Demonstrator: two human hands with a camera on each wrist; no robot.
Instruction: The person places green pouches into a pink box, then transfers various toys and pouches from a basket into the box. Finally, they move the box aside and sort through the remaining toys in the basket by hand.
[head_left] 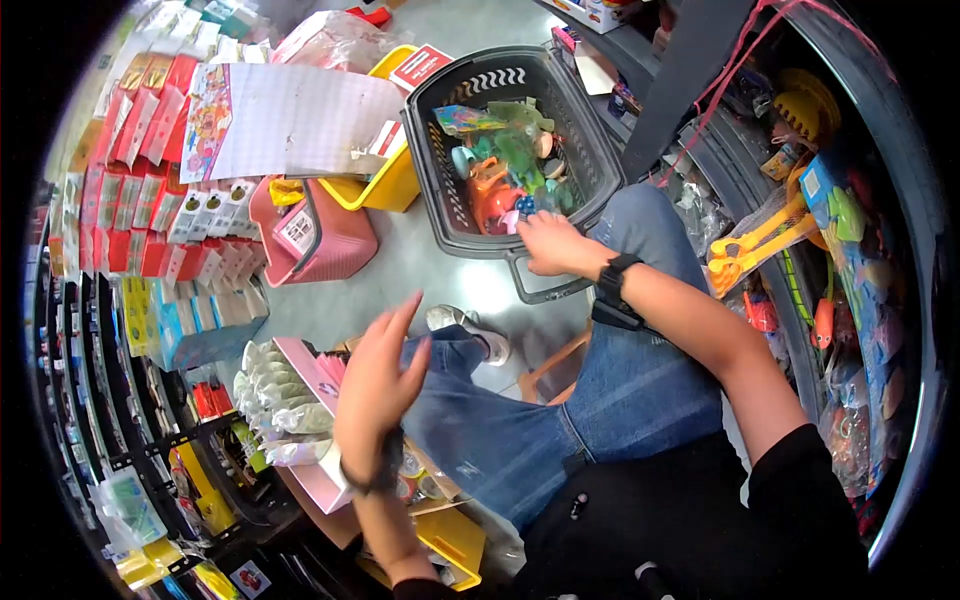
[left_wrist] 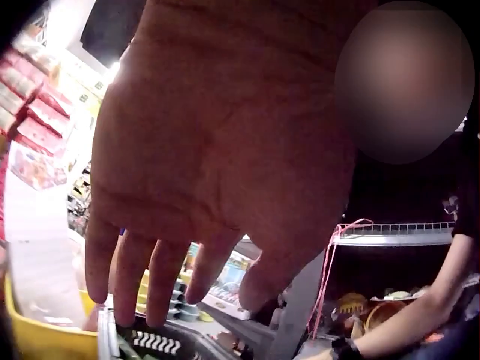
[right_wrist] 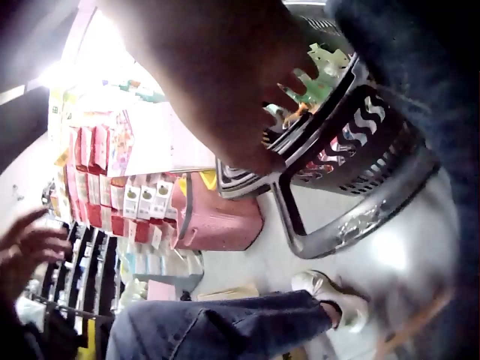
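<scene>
My right hand [head_left: 552, 245] reaches over the near rim of a black plastic shopping basket [head_left: 472, 243], palm down. Its fingertips are beside a small pink piece [head_left: 511, 221] among the toys. In the right wrist view the fingers [right_wrist: 305, 79] stretch apart over the basket's inside, with the thumb low by the rim. Colourful plastic toys lie in the basket, including an orange one [head_left: 488, 176] and green packaged ones [head_left: 515, 150]. My left hand [head_left: 380, 375] is raised in the air with fingers spread, holding nothing. Its palm [left_wrist: 217, 135] fills much of the left wrist view.
A pink basket [head_left: 340, 245] and a yellow bin [head_left: 392, 188] stand left of the black basket. Stacked red and white packets [head_left: 140, 200] line the left side. Yellow toys in netting [head_left: 755, 250] hang at the right shelf. The basket's handle [head_left: 555, 294] hangs near my knee.
</scene>
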